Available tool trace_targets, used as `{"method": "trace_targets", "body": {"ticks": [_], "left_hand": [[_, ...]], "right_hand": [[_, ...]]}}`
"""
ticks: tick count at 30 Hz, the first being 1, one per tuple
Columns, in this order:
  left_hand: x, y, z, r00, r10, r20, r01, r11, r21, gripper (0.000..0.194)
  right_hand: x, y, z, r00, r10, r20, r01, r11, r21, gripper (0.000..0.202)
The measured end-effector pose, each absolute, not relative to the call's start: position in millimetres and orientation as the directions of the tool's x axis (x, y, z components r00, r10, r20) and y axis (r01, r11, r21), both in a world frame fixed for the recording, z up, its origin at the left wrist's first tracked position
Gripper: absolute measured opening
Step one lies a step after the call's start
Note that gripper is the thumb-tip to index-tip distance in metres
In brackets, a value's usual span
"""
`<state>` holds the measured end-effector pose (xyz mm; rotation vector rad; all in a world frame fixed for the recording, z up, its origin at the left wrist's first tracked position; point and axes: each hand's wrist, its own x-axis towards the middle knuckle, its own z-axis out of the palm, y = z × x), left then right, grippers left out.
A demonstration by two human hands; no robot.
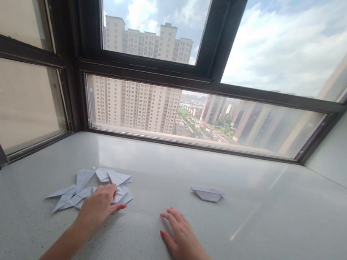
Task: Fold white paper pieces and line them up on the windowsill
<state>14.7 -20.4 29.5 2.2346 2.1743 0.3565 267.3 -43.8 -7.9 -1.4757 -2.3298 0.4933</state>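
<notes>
My left hand is over a loose group of folded white paper pieces on the left of the sill. Its fingers curl down among the pieces, with the thumb stretched out apart from them; nothing shows in its grasp. A star-like paper fold spreads out to its left, and pointed paper folds lie just beyond the fingers. My right hand rests low over the bare surface, its fingers stretched and the thumb apart, holding nothing. Farther off to its right lies a boat-shaped folded paper, untouched.
Beneath everything is a speckled, glossy white windowsill. Dark window frames bound it at the back and left, and a white wall stands at the right. Tall buildings show through the glass.
</notes>
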Motion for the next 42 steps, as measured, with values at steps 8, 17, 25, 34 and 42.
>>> {"method": "trace_targets", "body": {"ticks": [8, 17, 25, 34, 42], "left_hand": [[6, -13, 22, 0.048, 0.981, 0.188, 0.923, -0.116, 0.368, 0.017], [37, -23, 40, 0.039, 0.978, 0.204, 0.267, -0.207, 0.941, 0.041], [79, -39, 10, 0.406, 0.912, 0.053, 0.044, -0.077, 0.996, 0.029], [30, -21, 22, 0.237, 0.928, 0.287, 0.842, -0.344, 0.416, 0.049], [11, -17, 9, 0.141, 0.984, 0.108, 0.988, -0.147, 0.044, 0.061]], "right_hand": [[267, -43, -8, -0.400, 0.910, 0.107, 0.788, 0.402, -0.466, 0.038], [259, -47, 2, -0.330, 0.900, 0.285, 0.469, 0.418, -0.778, 0.036], [250, -45, -1, -0.441, 0.894, 0.082, -0.002, 0.090, -0.996, 0.038], [256, -36, -8, -0.358, 0.933, -0.030, -0.110, -0.074, -0.991, 0.041], [255, -35, -8, -0.369, 0.929, -0.031, -0.170, -0.100, -0.980, 0.041]]}}
